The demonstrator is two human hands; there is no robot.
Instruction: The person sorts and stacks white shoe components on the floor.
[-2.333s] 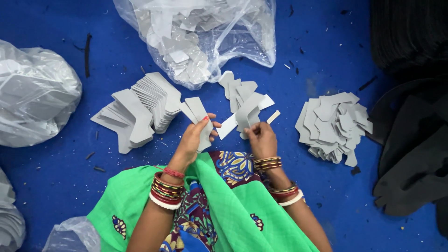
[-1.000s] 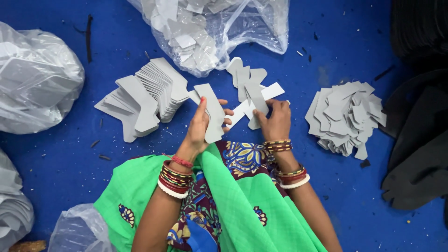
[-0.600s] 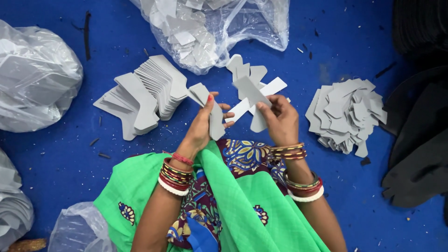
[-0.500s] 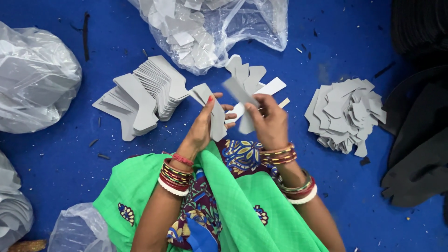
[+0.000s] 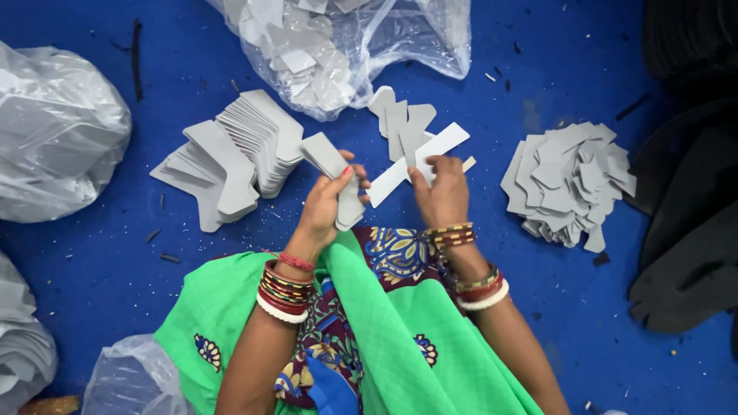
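My left hand point(image 5: 327, 209) grips a small squared-up stack of grey boot-shaped card cut-outs point(image 5: 332, 178), thumb across the top. My right hand point(image 5: 440, 194) pinches a single long pale grey card piece point(image 5: 415, 163) above a few loose ones lying on the blue floor point(image 5: 92, 269). To the left of my hands rests a big fanned, ordered stack of grey cut-outs point(image 5: 231, 161), so a good share looks sorted already. To the right a jumbled heap of grey pieces point(image 5: 569, 180) lies unsorted, and the open clear plastic bag point(image 5: 346, 46) ahead is full of more, so I judge plenty is left.
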